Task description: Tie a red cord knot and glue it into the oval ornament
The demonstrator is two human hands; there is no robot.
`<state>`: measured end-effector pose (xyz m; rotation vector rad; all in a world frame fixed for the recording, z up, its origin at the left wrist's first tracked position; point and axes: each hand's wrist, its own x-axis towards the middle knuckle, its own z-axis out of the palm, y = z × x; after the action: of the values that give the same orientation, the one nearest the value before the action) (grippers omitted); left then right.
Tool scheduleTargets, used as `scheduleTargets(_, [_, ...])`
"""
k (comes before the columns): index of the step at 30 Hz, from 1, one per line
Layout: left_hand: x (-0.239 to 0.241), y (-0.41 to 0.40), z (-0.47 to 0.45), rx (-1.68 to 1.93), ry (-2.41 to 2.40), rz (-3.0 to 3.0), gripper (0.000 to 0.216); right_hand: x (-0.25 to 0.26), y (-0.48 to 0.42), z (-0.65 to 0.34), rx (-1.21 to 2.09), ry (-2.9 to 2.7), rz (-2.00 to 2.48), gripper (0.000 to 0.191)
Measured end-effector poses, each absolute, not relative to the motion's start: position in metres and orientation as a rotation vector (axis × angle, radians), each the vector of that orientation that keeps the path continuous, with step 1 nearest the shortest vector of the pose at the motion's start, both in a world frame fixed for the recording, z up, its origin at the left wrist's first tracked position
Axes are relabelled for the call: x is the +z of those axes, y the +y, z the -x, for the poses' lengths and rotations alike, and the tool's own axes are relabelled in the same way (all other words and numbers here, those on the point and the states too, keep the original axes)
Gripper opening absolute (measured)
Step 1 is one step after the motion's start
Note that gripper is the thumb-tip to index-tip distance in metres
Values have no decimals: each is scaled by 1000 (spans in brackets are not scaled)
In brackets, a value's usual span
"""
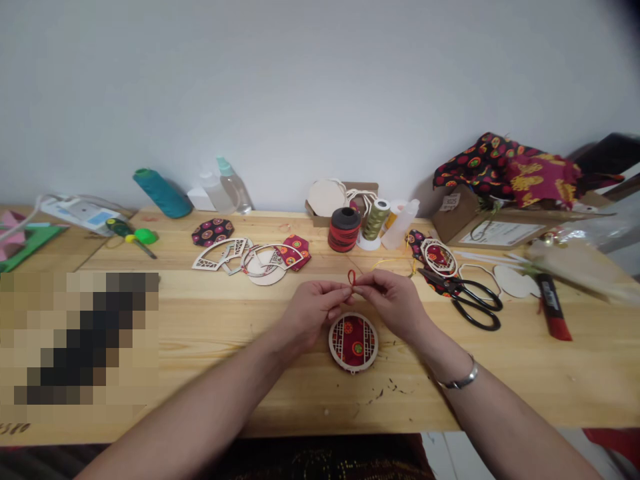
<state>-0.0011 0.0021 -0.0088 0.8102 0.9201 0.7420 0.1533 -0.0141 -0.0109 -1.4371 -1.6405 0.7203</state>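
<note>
Both hands meet over the middle of the wooden table, fingertips pinched on a small loop of red cord [352,277]. My left hand [320,303] grips the cord from the left side, my right hand [387,297] from the right. The loop stands up above the fingertips; its lower part is hidden by the fingers. Just below the hands lies a round ornament [353,342] with a pale lattice frame over dark red patterned fabric. Whether the cord is joined to it I cannot tell.
Black-handled scissors [477,303] and a glue tube [554,307] lie to the right. Behind the hands stand a red thread spool [344,230] and a green one [376,220]. Lattice cutouts [223,253] lie at left. A cardboard box [460,217] with fabric stands back right.
</note>
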Motion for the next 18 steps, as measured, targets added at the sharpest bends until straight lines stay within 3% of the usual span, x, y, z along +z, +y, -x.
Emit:
scheduleTargets(5, [-10, 3, 1, 754, 933, -801, 13, -15, -16, -155, 499, -1810, 1423, 10])
scheduleTargets(18, [-6, 6, 4, 742, 1082, -1006, 16, -15, -15, -156, 502, -1819, 1460, 10])
